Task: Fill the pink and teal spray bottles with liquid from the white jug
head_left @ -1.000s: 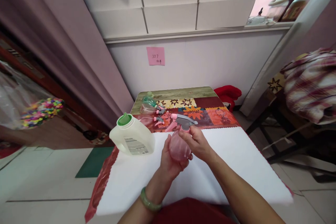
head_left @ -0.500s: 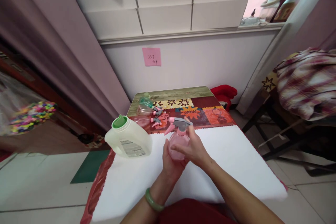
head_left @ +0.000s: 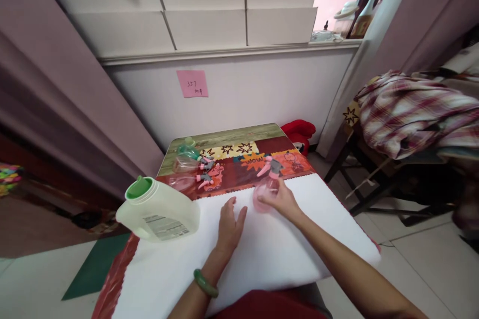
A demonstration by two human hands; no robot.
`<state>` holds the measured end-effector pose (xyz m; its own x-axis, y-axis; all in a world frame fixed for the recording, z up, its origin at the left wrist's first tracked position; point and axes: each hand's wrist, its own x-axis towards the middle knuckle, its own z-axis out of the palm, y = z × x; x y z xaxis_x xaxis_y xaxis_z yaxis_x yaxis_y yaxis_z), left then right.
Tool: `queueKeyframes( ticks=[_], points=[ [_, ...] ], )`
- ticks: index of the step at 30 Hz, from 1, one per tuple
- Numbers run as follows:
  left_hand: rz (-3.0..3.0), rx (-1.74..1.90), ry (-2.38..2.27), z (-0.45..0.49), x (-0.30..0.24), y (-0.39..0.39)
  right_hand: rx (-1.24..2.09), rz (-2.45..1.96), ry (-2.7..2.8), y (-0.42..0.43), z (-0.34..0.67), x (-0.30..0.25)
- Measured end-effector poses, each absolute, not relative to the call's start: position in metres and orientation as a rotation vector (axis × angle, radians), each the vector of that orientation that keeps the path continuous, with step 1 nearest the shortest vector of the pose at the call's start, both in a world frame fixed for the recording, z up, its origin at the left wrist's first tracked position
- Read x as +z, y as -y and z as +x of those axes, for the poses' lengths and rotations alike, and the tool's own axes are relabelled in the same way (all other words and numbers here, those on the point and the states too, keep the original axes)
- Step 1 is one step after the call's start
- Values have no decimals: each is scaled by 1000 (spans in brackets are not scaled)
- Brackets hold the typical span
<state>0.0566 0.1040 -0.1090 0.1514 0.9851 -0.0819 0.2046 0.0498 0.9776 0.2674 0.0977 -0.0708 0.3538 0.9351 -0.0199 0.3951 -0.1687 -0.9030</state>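
Observation:
A pink see-through spray bottle [head_left: 265, 192] with a pink and grey trigger head is gripped around its body by my right hand [head_left: 281, 200]. It is slightly blurred, over the far part of the white cloth; whether its base touches the cloth I cannot tell. My left hand [head_left: 230, 223], wearing a green bangle on the wrist, holds nothing, with thumb and fingers apart. To its left stands a large pale jug [head_left: 164, 212] with a green opening and a printed label. Behind the jug lie clear spray bottles [head_left: 183, 182] with pink and grey heads, and a green one [head_left: 189, 151].
The table [head_left: 224, 132] has a patterned cover under a white cloth [head_left: 179, 279]. A pink note [head_left: 192, 83] is stuck on the wall behind. Plaid fabric [head_left: 411, 114] lies on a dark stool at the right; a red plush thing [head_left: 299, 132] sits behind the table.
My left hand has let go of the spray bottle and drawn away to the left. My right hand has carried the bottle to the right. The view has shifted to the right.

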Motion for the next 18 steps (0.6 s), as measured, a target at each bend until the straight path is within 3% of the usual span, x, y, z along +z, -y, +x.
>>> queueKeyframes(
  ticks=[4,9,18],
  points=[
    [1757,901,-1287,54,-126,-119,494,-1906,1087,-151,334,-75],
    [2420,436,-1532,58,-155,-121,301,-1984,1054,-223,406,-65],
    [2619,376,-1616,56,-166,-123,194,-1977,1149,-322,448,-95]
  ],
)
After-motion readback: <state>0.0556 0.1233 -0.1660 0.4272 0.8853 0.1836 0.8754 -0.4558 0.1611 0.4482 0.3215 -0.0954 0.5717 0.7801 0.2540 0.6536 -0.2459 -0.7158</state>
